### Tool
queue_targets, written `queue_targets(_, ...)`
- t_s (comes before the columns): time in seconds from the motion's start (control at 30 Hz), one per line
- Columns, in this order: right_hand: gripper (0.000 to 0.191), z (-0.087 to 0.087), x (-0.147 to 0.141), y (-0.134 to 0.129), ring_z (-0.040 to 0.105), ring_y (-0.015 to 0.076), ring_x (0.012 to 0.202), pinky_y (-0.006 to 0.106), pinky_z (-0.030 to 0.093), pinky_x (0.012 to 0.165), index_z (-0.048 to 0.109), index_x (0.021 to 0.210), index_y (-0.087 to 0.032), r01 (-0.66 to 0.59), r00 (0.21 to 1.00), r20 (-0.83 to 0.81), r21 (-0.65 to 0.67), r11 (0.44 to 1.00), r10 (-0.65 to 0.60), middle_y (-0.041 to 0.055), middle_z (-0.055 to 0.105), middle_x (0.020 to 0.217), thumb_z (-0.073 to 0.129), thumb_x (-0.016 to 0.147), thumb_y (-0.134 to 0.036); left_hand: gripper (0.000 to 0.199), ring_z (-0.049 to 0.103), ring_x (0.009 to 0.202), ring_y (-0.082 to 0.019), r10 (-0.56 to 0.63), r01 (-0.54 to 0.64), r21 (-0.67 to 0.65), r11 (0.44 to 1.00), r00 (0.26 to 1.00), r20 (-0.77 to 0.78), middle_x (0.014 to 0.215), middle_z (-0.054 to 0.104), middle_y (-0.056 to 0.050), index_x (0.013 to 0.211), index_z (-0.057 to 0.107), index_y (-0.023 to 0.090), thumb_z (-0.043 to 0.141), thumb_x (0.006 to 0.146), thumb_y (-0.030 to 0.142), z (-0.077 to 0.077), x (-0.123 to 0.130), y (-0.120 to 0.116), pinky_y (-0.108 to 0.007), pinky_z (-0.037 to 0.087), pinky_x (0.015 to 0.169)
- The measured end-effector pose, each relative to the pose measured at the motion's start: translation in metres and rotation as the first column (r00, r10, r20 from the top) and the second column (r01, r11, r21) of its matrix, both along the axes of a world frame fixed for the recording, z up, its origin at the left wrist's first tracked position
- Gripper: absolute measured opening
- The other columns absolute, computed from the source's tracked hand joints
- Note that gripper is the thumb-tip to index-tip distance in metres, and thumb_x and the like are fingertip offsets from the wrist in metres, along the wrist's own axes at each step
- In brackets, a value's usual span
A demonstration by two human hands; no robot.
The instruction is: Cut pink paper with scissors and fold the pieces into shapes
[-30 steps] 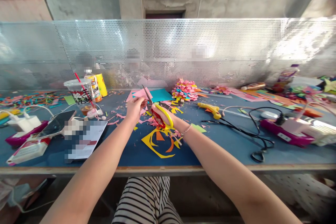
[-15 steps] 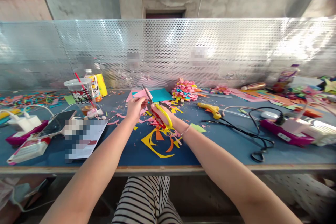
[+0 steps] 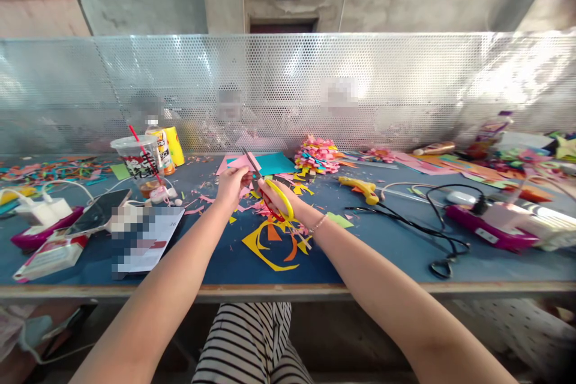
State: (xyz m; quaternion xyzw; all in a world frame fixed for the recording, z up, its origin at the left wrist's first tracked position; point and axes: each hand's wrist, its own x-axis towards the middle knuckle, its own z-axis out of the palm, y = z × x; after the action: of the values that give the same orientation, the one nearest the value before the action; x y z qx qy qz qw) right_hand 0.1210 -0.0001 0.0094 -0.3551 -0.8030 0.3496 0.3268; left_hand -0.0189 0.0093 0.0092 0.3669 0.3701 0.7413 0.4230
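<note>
Pink paper [image 3: 245, 161] is pinched in my left hand [image 3: 233, 185], above the middle of the table. My right hand [image 3: 285, 197] is closed on the scissors [image 3: 279, 199], which have yellow and red handles; their blades point up and left against the pink paper. Behind my hands lies a teal sheet [image 3: 276, 163]. A layered ball of coloured paper strips [image 3: 317, 155] stands just right of that sheet. Below the scissors are a yellow paper offcut [image 3: 257, 246] and orange scraps [image 3: 273, 232].
On the left are a plastic cup [image 3: 140, 162], a bottle [image 3: 162, 147], a phone [image 3: 101, 210] and a power strip [image 3: 33, 237]. A yellow glue gun [image 3: 360, 188], black cable [image 3: 405, 218] and purple power strip [image 3: 490, 231] lie right. A perforated screen [image 3: 288, 90] stands behind.
The scissor handles have shifted very slightly left in my right hand. My left hand and the pink paper stay nearly where they were.
</note>
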Motion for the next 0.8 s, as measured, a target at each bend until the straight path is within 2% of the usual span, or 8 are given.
queue_targets(0.17, 0.047, -0.0036, 0.0005, 0.0026, 0.028, 0.0061, 0.03, 0.02, 0.024, 0.031, 0.035, 0.061, -0.019, -0.121, 0.987, -0.135, -0.241, 0.963, 0.09, -0.0055, 0.033, 0.039, 0.028, 0.076, -0.063, 0.013, 0.053, 0.047, -0.01, -0.011, 0.011, -0.003, 1.0, 0.999, -0.047, 0.05, 0.058, -0.002, 0.058, 0.057, 0.011, 0.064, 0.053, 0.021, -0.0024, 0.0014, 0.0004, -0.023, 0.042, 0.053)
queue_targets(0.3, 0.046, -0.0047, 0.0015, 0.0059, 0.027, 0.0054, 0.03, 0.019, 0.024, 0.03, 0.033, 0.059, -0.019, -0.152, 0.975, -0.197, -0.262, 0.953, 0.102, -0.0059, 0.032, 0.039, 0.034, 0.074, -0.063, 0.014, 0.054, 0.047, -0.01, -0.034, 0.033, -0.015, 0.999, 0.995, -0.097, 0.05, 0.058, -0.002, 0.059, 0.058, 0.012, 0.064, 0.054, 0.023, -0.0051, 0.0024, 0.0013, -0.024, 0.042, 0.052)
queue_targets(0.43, 0.047, -0.0063, 0.0028, 0.0093, 0.03, 0.0058, 0.03, 0.02, 0.025, 0.031, 0.037, 0.059, -0.019, -0.116, 0.986, -0.14, -0.199, 0.973, 0.088, -0.0047, 0.035, 0.04, 0.032, 0.075, -0.063, 0.014, 0.054, 0.047, -0.011, -0.057, 0.056, -0.017, 0.998, 0.992, -0.116, 0.05, 0.059, -0.002, 0.059, 0.059, 0.012, 0.063, 0.054, 0.024, -0.0053, 0.0019, 0.0011, -0.024, 0.043, 0.053)
queue_targets(0.57, 0.047, -0.0045, 0.0032, 0.0099, 0.034, 0.0063, 0.034, 0.02, 0.028, 0.037, 0.04, 0.059, -0.017, -0.02, 0.998, -0.058, -0.042, 0.999, 0.017, -0.0034, 0.039, 0.04, 0.032, 0.077, -0.06, 0.014, 0.054, 0.046, -0.01, -0.062, 0.059, -0.03, 0.998, 0.992, -0.11, 0.05, 0.059, -0.003, 0.058, 0.058, 0.011, 0.063, 0.054, 0.024, -0.0047, 0.0019, -0.0001, -0.024, 0.043, 0.053)
queue_targets(0.7, 0.047, -0.001, 0.0026, 0.0085, 0.038, 0.0077, 0.041, 0.021, 0.03, 0.045, 0.045, 0.06, -0.016, 0.043, 0.999, 0.024, 0.083, 0.996, -0.046, -0.0021, 0.043, 0.043, 0.031, 0.077, -0.058, 0.013, 0.054, 0.046, -0.01, -0.051, 0.047, -0.042, 0.998, 0.993, -0.103, 0.05, 0.059, -0.002, 0.058, 0.058, 0.012, 0.063, 0.053, 0.023, -0.0044, 0.0023, -0.0006, -0.024, 0.043, 0.053)
queue_targets(0.8, 0.048, -0.0006, 0.0017, 0.0079, 0.042, 0.0091, 0.046, 0.022, 0.031, 0.049, 0.047, 0.06, -0.016, 0.07, 0.995, 0.061, 0.116, 0.991, -0.077, -0.0009, 0.046, 0.046, 0.029, 0.078, -0.057, 0.013, 0.054, 0.047, -0.011, -0.053, 0.048, -0.049, 0.998, 0.994, -0.1, 0.05, 0.059, -0.002, 0.058, 0.058, 0.012, 0.063, 0.053, 0.023, -0.004, 0.0024, -0.0005, -0.024, 0.043, 0.053)
